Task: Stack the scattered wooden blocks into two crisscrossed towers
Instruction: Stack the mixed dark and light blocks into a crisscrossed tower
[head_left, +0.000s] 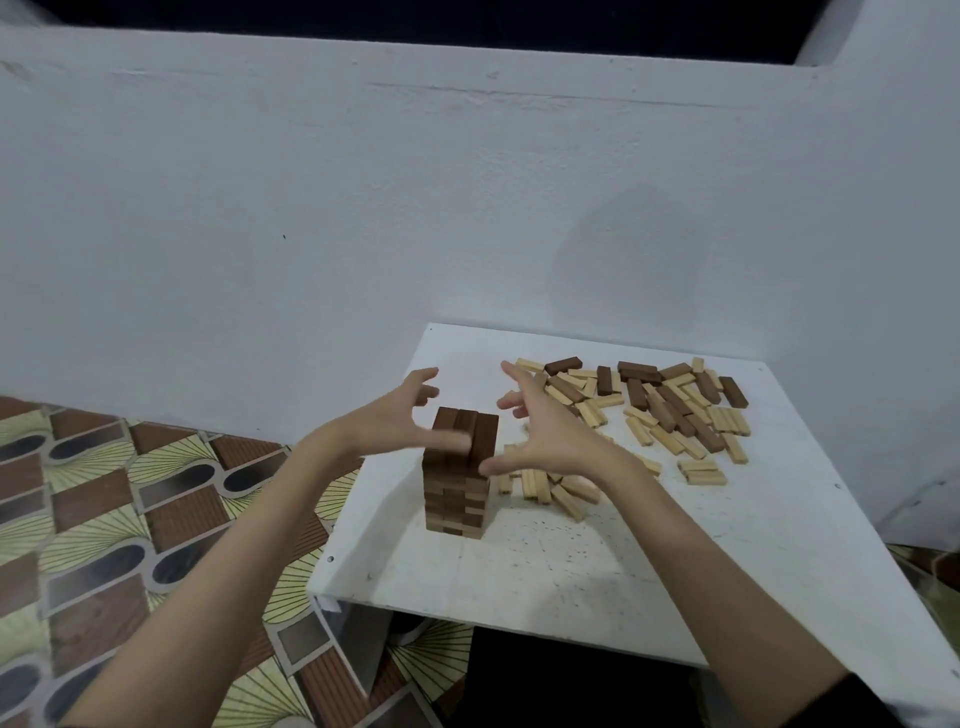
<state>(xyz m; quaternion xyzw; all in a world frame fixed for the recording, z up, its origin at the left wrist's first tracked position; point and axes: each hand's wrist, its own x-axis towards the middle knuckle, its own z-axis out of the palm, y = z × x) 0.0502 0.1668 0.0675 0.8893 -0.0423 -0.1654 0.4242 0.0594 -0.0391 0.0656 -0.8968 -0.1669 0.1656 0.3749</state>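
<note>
One crisscrossed tower (457, 499) of dark brown wooden blocks stands on the left part of the white table (597, 582). My left hand (400, 421) is spread just left of its top, thumb touching the top layer. My right hand (545, 431) is spread to the right of the top, thumb near the tower's edge. Neither hand holds a block. Scattered light and dark blocks (670, 410) lie across the far right of the table, and a few light blocks (550, 488) lie right beside the tower under my right hand.
The small table stands against a white wall (363, 208), in a corner on the right. A patterned floor (130, 519) lies to the left, below the table's edge. Bare tabletop lies in front of the tower.
</note>
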